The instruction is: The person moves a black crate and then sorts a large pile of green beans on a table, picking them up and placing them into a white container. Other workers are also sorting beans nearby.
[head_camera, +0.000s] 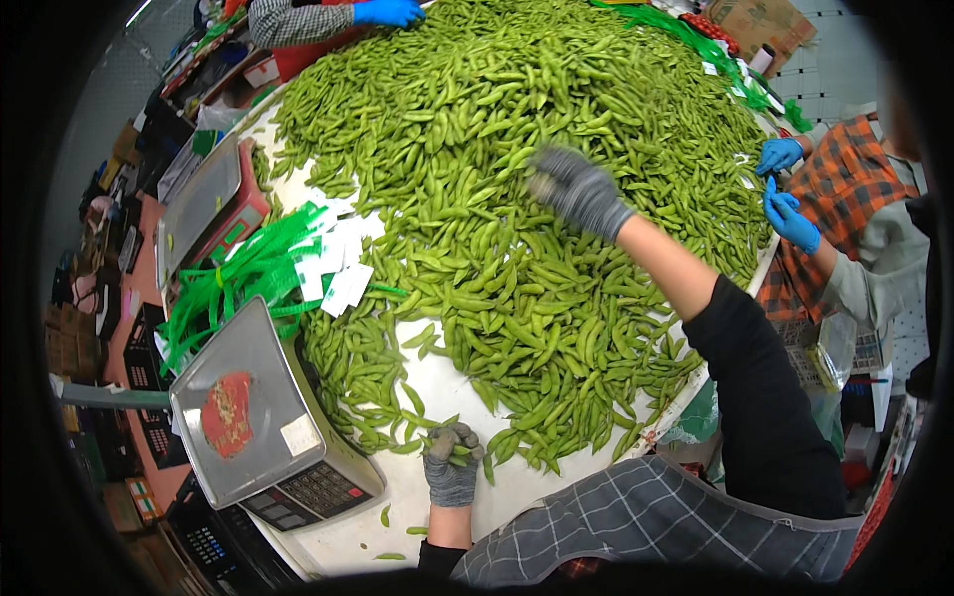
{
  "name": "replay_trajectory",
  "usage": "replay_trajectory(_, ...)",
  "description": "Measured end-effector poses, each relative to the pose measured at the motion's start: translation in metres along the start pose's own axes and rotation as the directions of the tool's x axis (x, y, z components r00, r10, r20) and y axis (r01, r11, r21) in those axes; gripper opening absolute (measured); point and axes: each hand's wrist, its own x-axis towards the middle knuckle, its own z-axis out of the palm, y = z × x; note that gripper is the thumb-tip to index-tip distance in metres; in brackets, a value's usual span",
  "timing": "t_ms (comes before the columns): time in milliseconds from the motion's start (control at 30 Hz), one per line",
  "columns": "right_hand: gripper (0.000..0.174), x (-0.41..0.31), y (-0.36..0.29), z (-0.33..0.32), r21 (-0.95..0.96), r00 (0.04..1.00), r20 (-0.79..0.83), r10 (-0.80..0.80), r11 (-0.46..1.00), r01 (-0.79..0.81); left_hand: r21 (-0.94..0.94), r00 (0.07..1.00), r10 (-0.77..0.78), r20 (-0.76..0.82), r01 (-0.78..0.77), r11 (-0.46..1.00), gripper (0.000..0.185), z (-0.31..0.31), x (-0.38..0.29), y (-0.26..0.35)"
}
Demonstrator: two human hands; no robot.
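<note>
A broad heap of green edamame pods (477, 127) covers most of the white table (440, 380). My left hand (452, 465), in a grey knit glove, is closed around a few pods at the near edge of the heap. Farther off, my right hand (577, 190), gloved alike, is over the middle of the heap. Motion blurs its fingers, so any pod in them cannot be made out. Loose pods lie spread between the two hands.
Left of my left hand stands a digital scale (276, 425); a red scale (216, 208) is beyond it. Green mesh bags (231, 279) with white tags (335, 257) lie between them. Blue-gloved co-workers' hands (790, 216) (387, 13) are at the right and far edges.
</note>
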Motion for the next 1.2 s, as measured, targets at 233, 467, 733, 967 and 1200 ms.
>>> replay_trajectory(233,0.06,0.038,0.046,0.045,-0.58,0.857,0.328,0.398,0.801,-0.15,0.03,0.997,0.067,0.035,-0.068,0.997,0.013,0.006,0.002,-0.004)
replay_trajectory(467,0.052,0.013,-0.012,0.027,-0.253,0.814,0.533,0.228,0.962,-0.104,0.052,0.997,0.066,0.036,-0.068,0.996,0.012,0.004,0.002,-0.004)
replay_trajectory(733,0.017,-0.029,-0.08,0.044,-0.323,0.735,0.677,0.036,0.912,0.253,0.07,0.998,0.063,-0.006,-0.062,0.996,0.012,0.008,0.002,-0.004)
replay_trajectory(967,0.014,-0.043,-0.077,-0.006,0.583,0.938,0.24,0.248,0.736,-0.344,0.066,0.991,-0.021,0.13,0.012,0.998,0.015,-0.007,0.003,-0.001)
replay_trajectory(1200,0.032,-0.131,-0.157,0.031,0.393,0.701,0.674,-0.233,0.916,-0.074,-0.104,0.956,-0.062,0.287,0.095,0.99,0.045,0.048,-0.014,-0.01)
